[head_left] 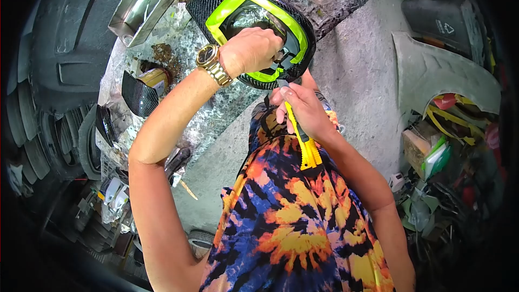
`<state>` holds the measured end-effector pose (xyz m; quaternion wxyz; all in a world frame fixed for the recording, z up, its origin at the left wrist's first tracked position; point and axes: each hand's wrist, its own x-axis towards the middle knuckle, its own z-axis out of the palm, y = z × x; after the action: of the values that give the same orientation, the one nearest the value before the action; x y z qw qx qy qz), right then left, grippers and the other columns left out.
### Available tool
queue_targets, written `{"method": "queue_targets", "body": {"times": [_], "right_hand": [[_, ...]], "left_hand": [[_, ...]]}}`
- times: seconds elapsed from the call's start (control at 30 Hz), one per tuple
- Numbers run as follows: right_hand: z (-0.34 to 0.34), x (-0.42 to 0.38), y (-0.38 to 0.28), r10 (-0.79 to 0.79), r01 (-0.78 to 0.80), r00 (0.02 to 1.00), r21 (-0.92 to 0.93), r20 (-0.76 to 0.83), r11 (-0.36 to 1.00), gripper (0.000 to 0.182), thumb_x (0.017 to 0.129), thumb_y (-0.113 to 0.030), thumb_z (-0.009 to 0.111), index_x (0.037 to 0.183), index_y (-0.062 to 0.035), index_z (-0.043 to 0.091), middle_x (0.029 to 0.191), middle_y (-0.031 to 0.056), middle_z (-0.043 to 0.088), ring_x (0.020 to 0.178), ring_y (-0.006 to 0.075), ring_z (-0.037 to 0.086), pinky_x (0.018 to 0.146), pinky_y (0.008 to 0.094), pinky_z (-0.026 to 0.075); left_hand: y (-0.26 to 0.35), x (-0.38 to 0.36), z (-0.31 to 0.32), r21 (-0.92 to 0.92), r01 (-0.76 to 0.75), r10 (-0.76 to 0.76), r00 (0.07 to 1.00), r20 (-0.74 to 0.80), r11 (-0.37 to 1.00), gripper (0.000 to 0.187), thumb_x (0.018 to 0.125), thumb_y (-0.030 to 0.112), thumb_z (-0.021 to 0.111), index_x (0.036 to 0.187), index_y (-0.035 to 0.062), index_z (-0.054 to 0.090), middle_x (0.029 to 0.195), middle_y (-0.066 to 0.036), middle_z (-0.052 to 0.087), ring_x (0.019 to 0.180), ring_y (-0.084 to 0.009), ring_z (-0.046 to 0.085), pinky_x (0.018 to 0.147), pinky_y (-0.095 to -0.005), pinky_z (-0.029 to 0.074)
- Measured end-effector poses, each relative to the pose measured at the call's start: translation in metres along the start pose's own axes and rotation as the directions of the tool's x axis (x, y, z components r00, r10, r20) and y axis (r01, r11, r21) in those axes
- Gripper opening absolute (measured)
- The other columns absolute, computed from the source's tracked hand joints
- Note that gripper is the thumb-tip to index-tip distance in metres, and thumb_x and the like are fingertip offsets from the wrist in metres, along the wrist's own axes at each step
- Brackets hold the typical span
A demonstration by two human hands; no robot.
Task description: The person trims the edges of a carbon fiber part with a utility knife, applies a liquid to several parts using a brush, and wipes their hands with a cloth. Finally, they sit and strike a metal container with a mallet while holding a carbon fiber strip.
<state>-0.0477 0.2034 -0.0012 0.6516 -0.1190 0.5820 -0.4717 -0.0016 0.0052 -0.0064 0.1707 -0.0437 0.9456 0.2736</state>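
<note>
A black carbon-fibre part (296, 19) with a lime-green border (219, 15) around its glossy hollow is tilted at the worktable's edge. My left hand (251, 51), a gold watch (207, 57) on its wrist, is closed over the hollow and grips the part; its fingertips are hidden inside. My right hand (304, 109) is wrapped around a yellow utility knife (308, 148) close to my body. The knife's blade (283, 83) is out and reaches the near rim of the part; whether it touches cannot be made out.
The paint-stained worktable (216, 105) bears an open metal container (143, 8) and a smaller carbon-fibre piece (139, 94). Dark car panels (67, 38) stand at left. To the right are a grey fender (448, 70) and a cardboard box (419, 148) on the cluttered floor.
</note>
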Motion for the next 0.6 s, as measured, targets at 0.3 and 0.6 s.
{"method": "queue_targets", "body": {"times": [0.3,0.6], "right_hand": [[0.002,-0.005,-0.024,0.131,-0.129,0.990,-0.032,0.048,0.991,0.029,0.096,-0.021,0.032,0.092,0.0031,0.048,0.059,0.0124,0.058,0.035,0.0159,0.048,0.037,0.0255,0.041],[0.006,-0.004,-0.027,0.265,-0.278,0.960,0.169,0.096,0.946,0.026,0.095,-0.024,0.037,0.092,-0.0017,0.050,0.058,0.0111,0.057,0.036,0.0136,0.046,0.035,0.0236,0.038]], "left_hand": [[0.005,-0.003,0.001,-0.005,0.027,-0.028,0.998,-0.051,1.000,0.007,0.071,0.010,0.063,0.077,0.0060,0.067,0.081,-0.014,0.064,0.081,-0.0302,0.063,0.071,-0.0395,0.050],[0.004,-0.005,0.001,-0.005,-0.014,0.014,0.999,-0.044,1.000,0.006,0.069,0.008,0.064,0.073,0.0039,0.064,0.079,-0.014,0.064,0.078,-0.0306,0.064,0.069,-0.0402,0.050]]}}
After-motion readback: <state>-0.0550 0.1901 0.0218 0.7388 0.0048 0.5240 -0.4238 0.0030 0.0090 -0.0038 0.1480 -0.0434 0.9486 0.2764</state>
